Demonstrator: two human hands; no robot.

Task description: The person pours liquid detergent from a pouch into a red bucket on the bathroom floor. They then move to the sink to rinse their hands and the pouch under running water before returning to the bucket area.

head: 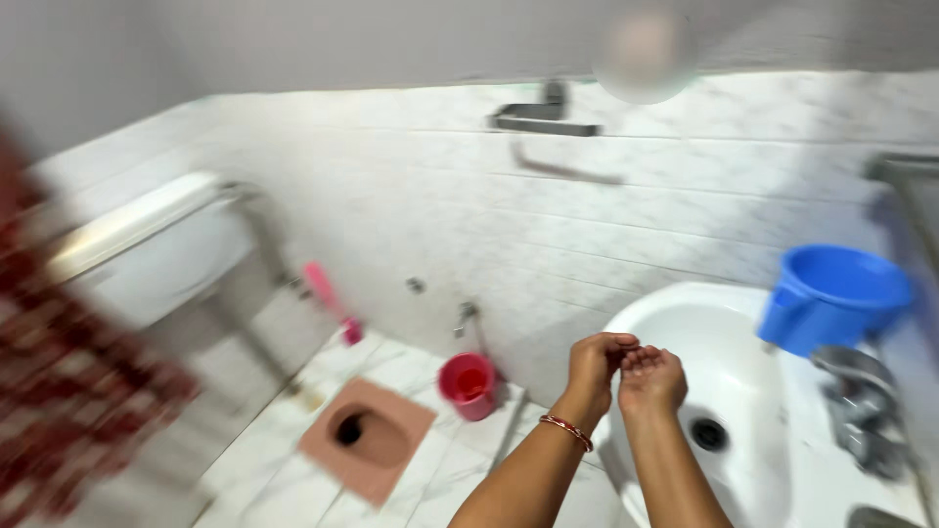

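Both my hands are raised together over the left rim of a white washbasin (753, 323). My left hand (595, 362) has its fingers curled loosely and wears a red and gold bangle (567, 430) at the wrist. My right hand (651, 379) is cupped with fingertips bent toward the left hand, touching it. Neither hand holds anything that I can see. The basin's drain (708, 433) lies just right of my right wrist.
A blue mug (831, 296) sits on the basin's far right, with a metal tap (861, 401) below it. On the floor are a pink squat toilet pan (367, 437), a red mug (469, 383) and a pink brush (333, 301). A white cistern (156, 244) hangs at left.
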